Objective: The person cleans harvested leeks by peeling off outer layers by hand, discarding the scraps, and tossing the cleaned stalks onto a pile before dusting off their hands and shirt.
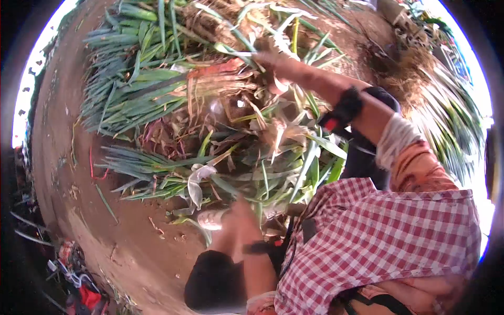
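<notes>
My left hand point(242, 218) is low in the view, smeared by motion, beside a pale patterned shoe point(211, 219) and the edge of a heap of loose green leaves point(273, 184). Its fingers do not show clearly. My right hand point(270, 60) reaches over the upper part of the pile, also blurred, close to the root ends of green onions or leeks. Whether it holds anything is hidden by the blur. Left of it lies a bundle of these green stalks point(152, 97), with an orange-red strip point(218, 68) across its root end. A smaller bunch point(142, 163) lies below.
More green stalks point(139, 26) are piled at the top left. A large stack of long leaves point(446, 110) stands at the right. Dry leaf scraps point(173, 136) lie between the bundles. Brown soil ground point(142, 241) runs along the left, with a pink string point(93, 165) on it.
</notes>
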Demonstrator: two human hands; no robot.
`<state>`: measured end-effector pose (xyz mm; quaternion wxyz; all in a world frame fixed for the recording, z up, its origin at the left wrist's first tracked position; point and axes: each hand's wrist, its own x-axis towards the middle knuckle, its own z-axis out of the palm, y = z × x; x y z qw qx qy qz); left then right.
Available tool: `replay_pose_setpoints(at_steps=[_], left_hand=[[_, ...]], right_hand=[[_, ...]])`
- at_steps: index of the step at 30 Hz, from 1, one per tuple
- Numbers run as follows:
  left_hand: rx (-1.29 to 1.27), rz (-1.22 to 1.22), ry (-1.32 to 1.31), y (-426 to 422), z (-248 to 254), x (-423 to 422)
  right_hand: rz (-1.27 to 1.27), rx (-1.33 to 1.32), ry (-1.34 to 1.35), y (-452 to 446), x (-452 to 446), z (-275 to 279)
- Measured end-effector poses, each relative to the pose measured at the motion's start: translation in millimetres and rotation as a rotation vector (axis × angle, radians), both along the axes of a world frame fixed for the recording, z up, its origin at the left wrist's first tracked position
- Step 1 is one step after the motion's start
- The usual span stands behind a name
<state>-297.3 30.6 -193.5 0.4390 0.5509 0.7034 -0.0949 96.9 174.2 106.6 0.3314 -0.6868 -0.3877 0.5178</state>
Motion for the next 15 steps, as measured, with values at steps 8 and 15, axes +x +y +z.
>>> replay_pose_setpoints(at_steps=[8, 15], left_hand=[[0.318, 0.338, -0.293, 32, 56, -31], [0.105, 1.29, -0.641, 98, 139, 6]], right_hand=[[0.51, -0.058, -0.383, 34, -162, -143], [0.519, -0.187, -0.401, 56, -276, -223]])
